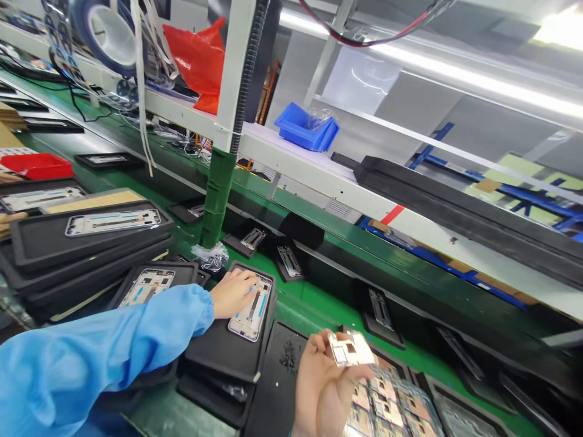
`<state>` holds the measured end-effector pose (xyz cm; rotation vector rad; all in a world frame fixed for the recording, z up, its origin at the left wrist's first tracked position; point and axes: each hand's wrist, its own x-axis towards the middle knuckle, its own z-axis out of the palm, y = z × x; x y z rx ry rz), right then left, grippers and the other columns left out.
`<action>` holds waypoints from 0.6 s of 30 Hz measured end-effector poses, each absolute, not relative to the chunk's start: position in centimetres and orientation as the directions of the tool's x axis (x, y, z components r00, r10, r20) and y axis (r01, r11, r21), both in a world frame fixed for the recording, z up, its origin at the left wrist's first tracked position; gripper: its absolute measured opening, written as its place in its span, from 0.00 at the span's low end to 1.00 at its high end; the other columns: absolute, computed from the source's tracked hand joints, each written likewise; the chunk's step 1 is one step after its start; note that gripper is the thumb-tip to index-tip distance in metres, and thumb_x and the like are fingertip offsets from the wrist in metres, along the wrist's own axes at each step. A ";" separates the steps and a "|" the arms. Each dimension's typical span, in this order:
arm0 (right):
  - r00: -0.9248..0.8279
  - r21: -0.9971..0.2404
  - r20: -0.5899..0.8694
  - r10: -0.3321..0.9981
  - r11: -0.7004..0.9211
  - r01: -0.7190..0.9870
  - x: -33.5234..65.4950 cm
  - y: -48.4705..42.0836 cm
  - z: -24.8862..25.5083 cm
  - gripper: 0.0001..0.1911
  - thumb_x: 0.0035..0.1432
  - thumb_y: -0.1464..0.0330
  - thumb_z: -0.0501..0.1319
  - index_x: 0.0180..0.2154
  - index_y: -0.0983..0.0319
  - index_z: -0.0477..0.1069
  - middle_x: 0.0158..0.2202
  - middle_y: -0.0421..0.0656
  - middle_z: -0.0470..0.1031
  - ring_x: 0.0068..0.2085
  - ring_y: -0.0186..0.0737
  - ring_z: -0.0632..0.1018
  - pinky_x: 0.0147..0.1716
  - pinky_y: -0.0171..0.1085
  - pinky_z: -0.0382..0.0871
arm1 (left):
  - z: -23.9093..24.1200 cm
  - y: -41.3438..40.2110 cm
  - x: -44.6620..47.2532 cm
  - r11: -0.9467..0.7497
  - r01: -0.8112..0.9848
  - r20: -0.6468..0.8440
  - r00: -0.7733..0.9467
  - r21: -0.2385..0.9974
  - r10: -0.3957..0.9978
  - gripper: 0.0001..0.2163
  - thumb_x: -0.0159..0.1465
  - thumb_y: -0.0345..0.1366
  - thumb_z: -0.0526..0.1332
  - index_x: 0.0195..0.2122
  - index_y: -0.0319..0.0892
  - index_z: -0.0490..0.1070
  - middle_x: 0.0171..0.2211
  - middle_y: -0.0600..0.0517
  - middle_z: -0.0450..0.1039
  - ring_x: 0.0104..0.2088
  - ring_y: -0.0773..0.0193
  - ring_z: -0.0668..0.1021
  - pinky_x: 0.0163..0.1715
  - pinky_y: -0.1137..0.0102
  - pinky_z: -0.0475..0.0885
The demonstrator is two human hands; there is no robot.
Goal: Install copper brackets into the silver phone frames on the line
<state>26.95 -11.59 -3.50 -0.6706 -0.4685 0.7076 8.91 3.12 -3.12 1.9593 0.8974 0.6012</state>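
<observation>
My right hand is closed on a circuit board with a dark square patch, raised above a tray of several similar circuit boards. My left hand, in a blue sleeve, lies over the upper left part of a silver phone frame. Its fingers reach forward onto the frame and some tips are hard to make out. The frame lies on a black foam tray at the top of a stack. Just left of it, another phone frame is partly behind my forearm.
Small black pieces lie on a dark tray between my hands. A green-wrapped post stands ahead, below a white shelf bearing a blue bin. Black trays are stacked left, near another person's fingers.
</observation>
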 end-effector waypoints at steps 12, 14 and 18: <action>0.570 -0.883 0.243 0.785 0.422 -0.205 28.7 -4.8 -2.1 0.22 0.65 0.43 0.59 0.46 0.51 0.76 0.44 0.40 0.80 0.47 0.40 0.81 0.47 0.44 0.77 | -5.3 4.9 8.8 -0.693 0.415 0.298 0.686 0.589 0.664 0.12 0.71 0.33 0.61 0.55 0.40 0.71 0.57 0.44 0.73 0.60 0.49 0.73 0.60 0.48 0.68; 0.545 -0.916 0.310 0.779 0.398 -0.048 28.7 -3.0 -2.6 0.23 0.64 0.44 0.61 0.47 0.55 0.75 0.46 0.42 0.80 0.47 0.40 0.81 0.49 0.45 0.75 | -5.1 3.9 7.8 -0.700 0.347 0.319 0.705 0.624 0.634 0.16 0.70 0.29 0.59 0.58 0.43 0.68 0.56 0.45 0.74 0.58 0.53 0.75 0.59 0.55 0.70; 0.385 -0.937 0.348 0.855 0.298 0.184 28.2 0.4 -4.5 0.18 0.55 0.55 0.73 0.41 0.61 0.79 0.39 0.45 0.83 0.41 0.44 0.82 0.46 0.44 0.75 | -5.3 1.9 6.0 -0.715 0.227 0.331 0.767 0.661 0.550 0.28 0.66 0.25 0.57 0.67 0.47 0.57 0.56 0.49 0.77 0.57 0.57 0.78 0.59 0.63 0.71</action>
